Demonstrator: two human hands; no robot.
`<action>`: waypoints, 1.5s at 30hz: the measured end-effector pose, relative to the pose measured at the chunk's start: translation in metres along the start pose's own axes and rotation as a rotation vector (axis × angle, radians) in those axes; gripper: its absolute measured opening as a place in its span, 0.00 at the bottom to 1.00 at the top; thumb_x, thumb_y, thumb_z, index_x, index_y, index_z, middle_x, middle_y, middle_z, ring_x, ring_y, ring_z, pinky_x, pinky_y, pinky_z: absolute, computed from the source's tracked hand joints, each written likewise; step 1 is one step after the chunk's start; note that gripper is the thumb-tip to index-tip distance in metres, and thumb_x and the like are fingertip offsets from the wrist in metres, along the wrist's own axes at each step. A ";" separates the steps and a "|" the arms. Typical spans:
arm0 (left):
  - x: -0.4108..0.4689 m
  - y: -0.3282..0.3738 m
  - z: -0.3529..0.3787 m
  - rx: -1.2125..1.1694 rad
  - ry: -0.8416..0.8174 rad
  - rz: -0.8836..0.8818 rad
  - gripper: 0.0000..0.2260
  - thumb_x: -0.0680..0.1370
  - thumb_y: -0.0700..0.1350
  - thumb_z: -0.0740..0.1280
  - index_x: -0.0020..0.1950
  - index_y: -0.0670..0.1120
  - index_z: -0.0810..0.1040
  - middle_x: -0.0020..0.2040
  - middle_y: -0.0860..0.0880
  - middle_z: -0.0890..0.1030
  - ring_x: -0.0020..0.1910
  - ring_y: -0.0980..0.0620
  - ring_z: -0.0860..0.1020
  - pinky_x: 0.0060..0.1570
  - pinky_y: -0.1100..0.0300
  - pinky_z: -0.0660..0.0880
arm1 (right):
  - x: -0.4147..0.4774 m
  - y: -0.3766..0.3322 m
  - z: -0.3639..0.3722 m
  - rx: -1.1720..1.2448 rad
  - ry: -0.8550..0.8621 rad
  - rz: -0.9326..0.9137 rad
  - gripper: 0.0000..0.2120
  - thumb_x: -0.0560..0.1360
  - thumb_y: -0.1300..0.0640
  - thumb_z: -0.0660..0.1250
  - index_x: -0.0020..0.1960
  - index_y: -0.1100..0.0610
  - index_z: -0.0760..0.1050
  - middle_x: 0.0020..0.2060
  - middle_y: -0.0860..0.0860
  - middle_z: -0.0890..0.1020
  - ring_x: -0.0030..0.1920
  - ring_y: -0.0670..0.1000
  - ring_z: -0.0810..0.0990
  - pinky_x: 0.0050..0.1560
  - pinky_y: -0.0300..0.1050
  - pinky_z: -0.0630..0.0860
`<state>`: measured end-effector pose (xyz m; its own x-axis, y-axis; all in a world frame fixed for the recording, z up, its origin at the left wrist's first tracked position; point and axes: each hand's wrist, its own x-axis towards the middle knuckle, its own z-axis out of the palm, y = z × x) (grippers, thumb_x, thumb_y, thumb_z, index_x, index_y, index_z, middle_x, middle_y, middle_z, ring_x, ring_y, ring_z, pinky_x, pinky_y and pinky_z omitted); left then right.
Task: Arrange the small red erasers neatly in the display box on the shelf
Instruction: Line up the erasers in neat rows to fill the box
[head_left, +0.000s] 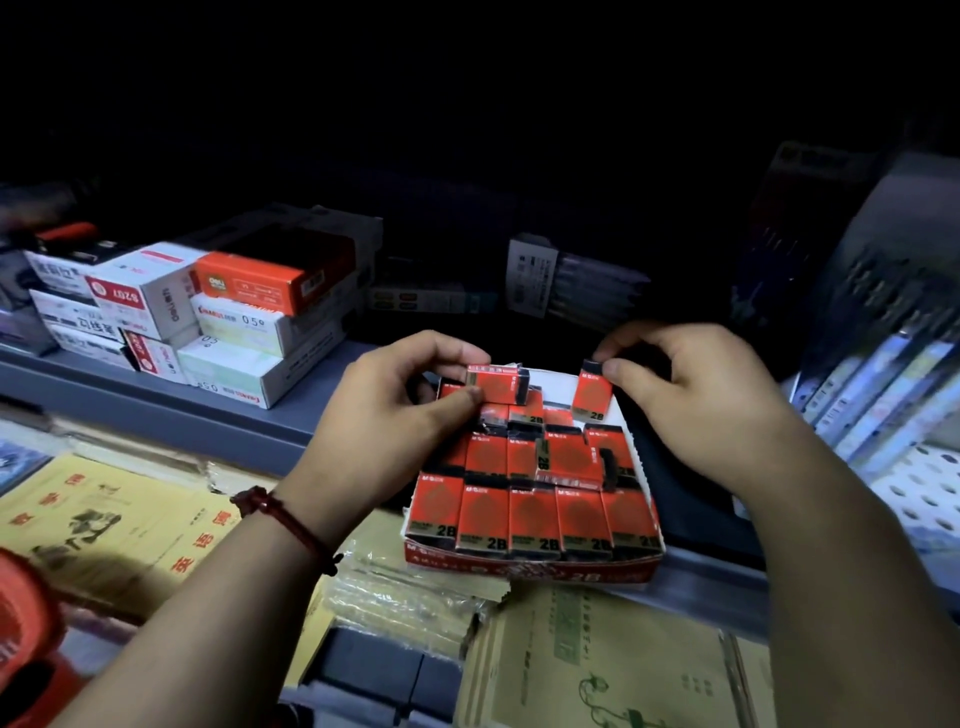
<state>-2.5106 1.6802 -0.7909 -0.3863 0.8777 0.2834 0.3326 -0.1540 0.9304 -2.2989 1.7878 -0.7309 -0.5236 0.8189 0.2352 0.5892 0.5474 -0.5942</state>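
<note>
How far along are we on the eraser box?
Done: the front row sits even in the display box. In hand: the left hand pinches a sideways eraser, the right hand an upright eraser. Left: the jumbled middle erasers and the bare back corner.

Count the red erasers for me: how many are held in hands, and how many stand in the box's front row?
Held erasers: 2 (one in the left hand, one in the right hand)
Front-row erasers in the display box: 5
Total: 7
Jumbled ones behind are too overlapped to count.
</note>
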 end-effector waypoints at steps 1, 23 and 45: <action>0.000 0.000 0.000 0.000 0.001 0.002 0.09 0.77 0.39 0.73 0.52 0.53 0.84 0.41 0.58 0.84 0.35 0.49 0.74 0.38 0.58 0.73 | 0.000 0.000 0.000 -0.004 0.000 -0.011 0.07 0.81 0.54 0.66 0.49 0.43 0.79 0.45 0.41 0.83 0.45 0.36 0.78 0.41 0.25 0.69; -0.003 0.005 -0.003 -0.002 0.014 0.073 0.06 0.77 0.47 0.74 0.53 0.55 0.85 0.39 0.53 0.84 0.38 0.36 0.78 0.42 0.46 0.80 | 0.004 0.011 0.014 -0.024 -0.073 0.037 0.07 0.77 0.55 0.71 0.41 0.48 0.84 0.36 0.39 0.85 0.40 0.38 0.82 0.42 0.33 0.76; -0.001 0.023 -0.006 -0.206 -0.124 -0.088 0.10 0.72 0.40 0.75 0.51 0.40 0.85 0.45 0.41 0.87 0.43 0.47 0.85 0.46 0.59 0.82 | 0.002 -0.021 0.022 0.420 0.070 -0.060 0.03 0.76 0.57 0.74 0.47 0.50 0.82 0.40 0.48 0.86 0.42 0.46 0.85 0.45 0.41 0.82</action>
<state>-2.5076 1.6732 -0.7686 -0.2932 0.9389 0.1800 0.1154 -0.1521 0.9816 -2.3254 1.7740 -0.7351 -0.4980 0.8053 0.3216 0.2499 0.4884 -0.8361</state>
